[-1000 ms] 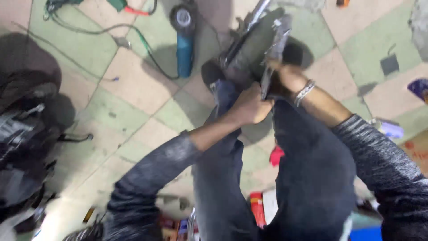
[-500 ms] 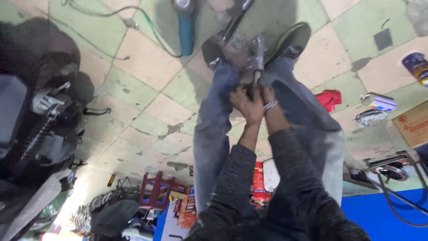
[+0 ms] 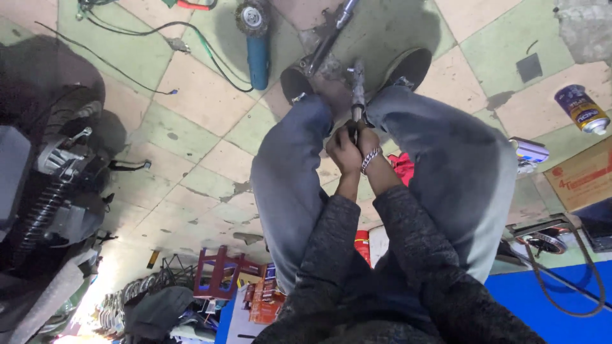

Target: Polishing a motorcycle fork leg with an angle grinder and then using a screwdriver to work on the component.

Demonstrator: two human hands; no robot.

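Observation:
I look down between my knees in grey-blue jeans (image 3: pixel 287 185). My left hand (image 3: pixel 343 151) and my right hand (image 3: pixel 370 141), which wears a metal bracelet, are pressed together. Both are closed around the lower end of a slim grey metal shaft (image 3: pixel 357 89) that stands between my legs. Its upper end points toward the floor between my two black shoes (image 3: pixel 409 67). A longer metal tube (image 3: pixel 326 39) lies on the tiles just beyond my left shoe. My fingers hide the gripped end of the shaft.
A blue angle grinder (image 3: pixel 257 44) with a black cable lies on the tiles at the top. A motorcycle (image 3: pixel 44 178) stands at the left. At the right are a spray can (image 3: pixel 580 108), a cardboard box (image 3: pixel 583 175) and a red rag (image 3: pixel 401 169).
My hands have come together from beside the shoes onto the shaft between my knees. The view has swung, so my legs now fill the middle.

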